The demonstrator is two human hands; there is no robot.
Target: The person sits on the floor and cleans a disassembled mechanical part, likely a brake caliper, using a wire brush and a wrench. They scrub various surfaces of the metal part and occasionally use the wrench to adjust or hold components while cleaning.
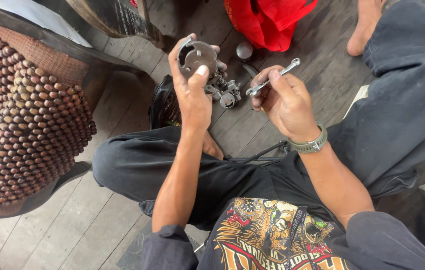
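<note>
The left hand (192,92) clasps a round metal engine part (205,67) at upper centre, thumb bracing it steady, while the right hand (285,102) pinches a small wrench (272,77) aimed at it, above the wooden floor (87,220).

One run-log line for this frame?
left hand: grips metal part | right hand: holds wrench beside part | seated on plank floor

Soft, even daylight fills the scene, with only faint shadows on the plank floor (97,215). The centre is sharp; the edges bend and smear slightly. No harsh glare.
</note>
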